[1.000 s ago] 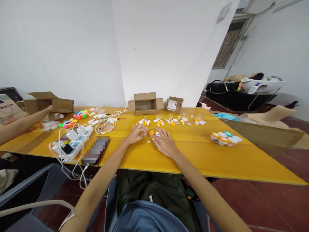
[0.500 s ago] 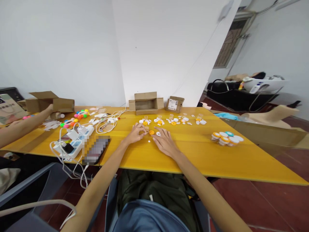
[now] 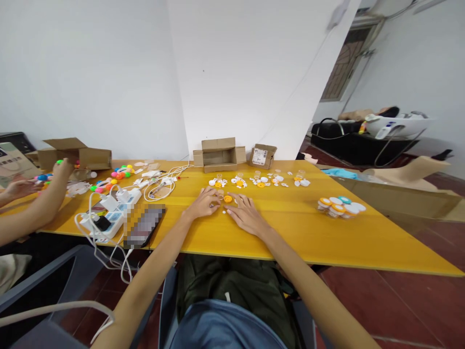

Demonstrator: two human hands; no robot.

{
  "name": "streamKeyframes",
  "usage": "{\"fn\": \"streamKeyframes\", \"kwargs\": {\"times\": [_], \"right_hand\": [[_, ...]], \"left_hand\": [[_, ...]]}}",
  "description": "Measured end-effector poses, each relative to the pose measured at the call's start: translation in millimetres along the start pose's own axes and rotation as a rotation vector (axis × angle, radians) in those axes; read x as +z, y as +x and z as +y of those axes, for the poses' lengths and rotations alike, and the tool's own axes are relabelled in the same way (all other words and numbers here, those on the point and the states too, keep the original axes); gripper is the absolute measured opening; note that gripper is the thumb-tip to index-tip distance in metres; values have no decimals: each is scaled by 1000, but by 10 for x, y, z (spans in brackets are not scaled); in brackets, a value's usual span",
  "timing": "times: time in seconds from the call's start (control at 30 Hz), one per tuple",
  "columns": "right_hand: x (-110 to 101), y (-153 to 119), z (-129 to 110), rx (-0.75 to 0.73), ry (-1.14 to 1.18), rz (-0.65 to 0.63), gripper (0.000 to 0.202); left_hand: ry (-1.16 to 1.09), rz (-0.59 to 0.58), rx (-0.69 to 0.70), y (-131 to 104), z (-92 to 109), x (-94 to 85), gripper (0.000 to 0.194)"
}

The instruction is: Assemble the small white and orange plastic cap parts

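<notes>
The bench (image 3: 290, 232) has a smooth, glossy surface that looks like varnished wood. Behind it, the open box (image 3: 219, 160) is matt brown cardboard; near its front edge, the orange lid (image 3: 227, 199) looks like smooth plastic.

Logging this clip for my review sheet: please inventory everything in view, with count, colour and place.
Table: one, yellow, centre
Orange cap: one, between the hands
White disc: one, between the hands
Small parts: many, white and orange, mid-table
Jars: several, clear, lids orange, white, teal, table right
Boxes: three, brown, table back
Beaded rings: two, multicoloured, table left
Phone: one, dark, table left
Power strip: one, white, beside phone
Cables: several, white, table left
Basin: one, white, far right
Carton: one, brown, right
Co-worker's hands: two, left
Left hand: one, centre
Right hand: one, centre
</notes>
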State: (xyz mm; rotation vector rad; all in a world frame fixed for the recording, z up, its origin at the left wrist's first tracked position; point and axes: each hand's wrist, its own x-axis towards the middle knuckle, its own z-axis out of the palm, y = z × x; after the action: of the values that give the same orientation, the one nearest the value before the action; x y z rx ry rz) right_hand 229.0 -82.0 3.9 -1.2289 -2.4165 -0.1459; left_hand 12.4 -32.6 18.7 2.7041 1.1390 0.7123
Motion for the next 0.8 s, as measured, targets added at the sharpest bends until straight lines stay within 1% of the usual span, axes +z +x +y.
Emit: {"fn": "streamKeyframes", "kwargs": {"times": [0.17,0.3,0.5,0.8], "right_hand": [[-12,3,1,-7,6,2,39],[13,3,17,-5,25,35,39],[62,-10,58,3,29,165,40],[130,7,93,-4,58,331,34]], "left_hand": [[66,8,37,12,13,-14,18],[84,23,46,19,11,-6,17],[49,99,20,31,3,8,14],[-18,235,29,56,-81,51,12]]}}
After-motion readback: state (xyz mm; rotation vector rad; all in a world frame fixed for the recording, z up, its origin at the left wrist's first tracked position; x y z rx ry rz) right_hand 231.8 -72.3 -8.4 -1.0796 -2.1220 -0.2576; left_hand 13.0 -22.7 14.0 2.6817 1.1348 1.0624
